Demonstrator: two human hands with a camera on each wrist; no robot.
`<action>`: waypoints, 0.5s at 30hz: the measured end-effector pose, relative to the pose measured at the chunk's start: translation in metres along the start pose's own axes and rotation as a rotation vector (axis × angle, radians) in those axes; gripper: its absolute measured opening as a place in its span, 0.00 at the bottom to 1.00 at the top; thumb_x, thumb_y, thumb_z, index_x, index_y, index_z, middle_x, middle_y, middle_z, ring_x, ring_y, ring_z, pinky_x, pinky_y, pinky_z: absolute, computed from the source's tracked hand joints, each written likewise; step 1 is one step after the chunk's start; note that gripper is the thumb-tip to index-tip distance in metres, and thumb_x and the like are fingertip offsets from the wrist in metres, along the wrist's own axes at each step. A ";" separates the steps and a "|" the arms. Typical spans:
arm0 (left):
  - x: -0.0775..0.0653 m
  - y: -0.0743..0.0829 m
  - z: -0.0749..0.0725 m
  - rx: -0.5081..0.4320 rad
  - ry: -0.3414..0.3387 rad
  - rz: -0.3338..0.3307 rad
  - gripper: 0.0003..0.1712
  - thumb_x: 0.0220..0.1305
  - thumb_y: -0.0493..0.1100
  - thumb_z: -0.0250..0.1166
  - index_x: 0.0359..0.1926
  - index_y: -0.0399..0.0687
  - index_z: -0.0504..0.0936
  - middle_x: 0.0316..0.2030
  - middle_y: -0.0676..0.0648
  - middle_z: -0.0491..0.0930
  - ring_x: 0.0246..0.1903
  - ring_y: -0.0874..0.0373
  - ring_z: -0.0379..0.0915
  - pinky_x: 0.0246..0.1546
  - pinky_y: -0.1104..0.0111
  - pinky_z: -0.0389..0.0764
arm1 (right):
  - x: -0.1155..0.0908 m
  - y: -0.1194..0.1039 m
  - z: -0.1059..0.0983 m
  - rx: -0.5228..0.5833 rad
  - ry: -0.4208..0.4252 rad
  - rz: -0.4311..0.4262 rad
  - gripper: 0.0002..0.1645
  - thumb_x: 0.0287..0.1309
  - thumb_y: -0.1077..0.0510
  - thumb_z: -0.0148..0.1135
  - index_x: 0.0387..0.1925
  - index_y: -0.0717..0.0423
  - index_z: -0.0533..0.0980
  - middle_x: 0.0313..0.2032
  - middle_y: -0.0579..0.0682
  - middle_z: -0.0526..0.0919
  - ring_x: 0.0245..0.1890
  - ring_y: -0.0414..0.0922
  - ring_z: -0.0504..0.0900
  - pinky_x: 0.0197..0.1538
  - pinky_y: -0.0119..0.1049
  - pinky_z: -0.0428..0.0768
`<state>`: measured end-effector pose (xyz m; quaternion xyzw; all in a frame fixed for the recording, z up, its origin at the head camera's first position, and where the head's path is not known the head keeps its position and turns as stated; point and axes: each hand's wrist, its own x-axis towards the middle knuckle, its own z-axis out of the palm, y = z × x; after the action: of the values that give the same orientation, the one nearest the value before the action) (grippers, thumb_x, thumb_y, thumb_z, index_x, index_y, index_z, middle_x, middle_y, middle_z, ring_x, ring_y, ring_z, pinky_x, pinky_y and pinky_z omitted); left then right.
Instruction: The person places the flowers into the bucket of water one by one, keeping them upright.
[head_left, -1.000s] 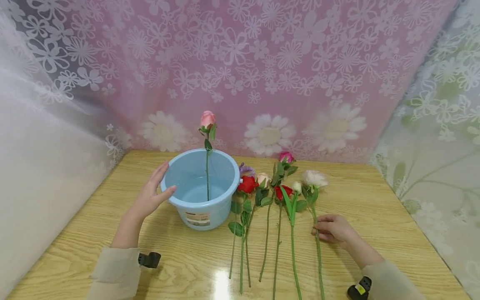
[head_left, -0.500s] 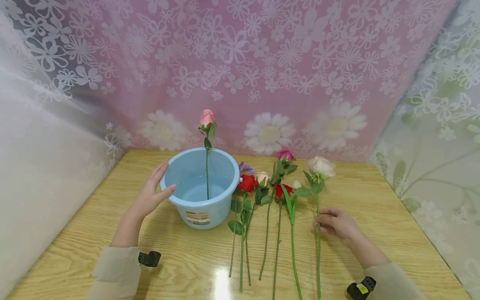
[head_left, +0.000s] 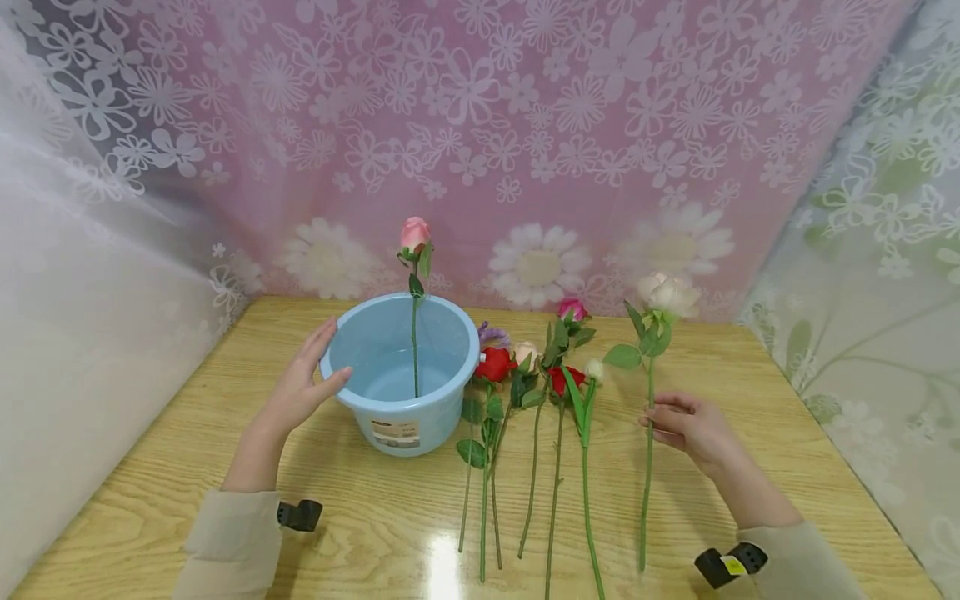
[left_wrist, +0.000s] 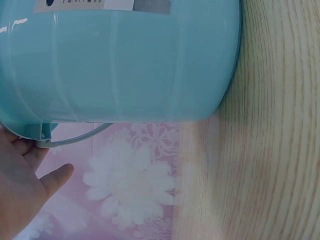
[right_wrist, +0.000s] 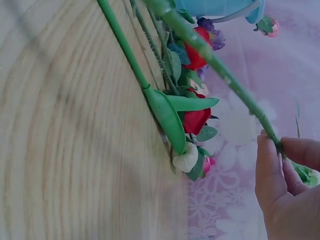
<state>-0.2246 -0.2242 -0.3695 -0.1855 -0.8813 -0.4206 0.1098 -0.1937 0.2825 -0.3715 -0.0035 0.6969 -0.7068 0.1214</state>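
Note:
My left hand [head_left: 300, 387] rests against the left side of a light blue bucket [head_left: 401, 408], fingers extended along the outside of its rim and thumb at the near rim. In the left wrist view that hand's fingers [left_wrist: 57, 179] are beside the joint of the bucket's handle [left_wrist: 80, 137]. A single pink rose [head_left: 415, 237] stands upright in the bucket. On the right, my right hand [head_left: 693, 433] pinches the green stem of a white rose [head_left: 666, 296] between thumb and fingers, bloom up. In the right wrist view the stem [right_wrist: 225, 75] crosses in front of the other flowers.
Between bucket and right hand several flowers lie side by side, stems toward me: red roses [head_left: 495, 365], a peach rose [head_left: 527, 357], a magenta rose [head_left: 572, 312], a purple flower [head_left: 492, 336] and a white bud with green leaves [head_left: 594, 370]. A pink floral curtain [head_left: 480, 150] backs the wooden table [head_left: 360, 533].
The right hand has raised the white rose off the table and moved it up and to the right. Its bloom now stands higher. The left hand and bucket have stayed put.

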 end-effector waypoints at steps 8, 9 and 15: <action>0.000 0.001 0.000 0.005 -0.001 -0.005 0.41 0.57 0.44 0.58 0.67 0.39 0.48 0.66 0.40 0.44 0.63 0.41 0.39 0.54 0.40 0.47 | -0.001 -0.008 0.001 -0.007 0.014 -0.022 0.09 0.57 0.64 0.54 0.41 0.59 0.68 0.32 0.45 0.77 0.35 0.39 0.80 0.37 0.30 0.77; 0.000 0.001 0.000 0.006 -0.001 -0.006 0.41 0.57 0.44 0.58 0.67 0.39 0.48 0.66 0.40 0.44 0.63 0.41 0.39 0.54 0.40 0.47 | -0.001 -0.009 0.002 0.005 0.017 -0.022 0.09 0.57 0.64 0.54 0.40 0.58 0.69 0.32 0.45 0.77 0.35 0.39 0.80 0.37 0.30 0.77; 0.000 0.002 -0.001 0.003 -0.006 -0.014 0.42 0.57 0.45 0.59 0.67 0.40 0.47 0.66 0.41 0.44 0.63 0.42 0.39 0.55 0.41 0.47 | 0.001 -0.018 0.009 0.052 0.016 -0.044 0.07 0.56 0.65 0.55 0.36 0.53 0.72 0.32 0.46 0.77 0.33 0.39 0.80 0.36 0.30 0.78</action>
<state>-0.2235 -0.2236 -0.3676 -0.1803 -0.8834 -0.4197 0.1042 -0.1955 0.2731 -0.3540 -0.0100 0.6788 -0.7274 0.1001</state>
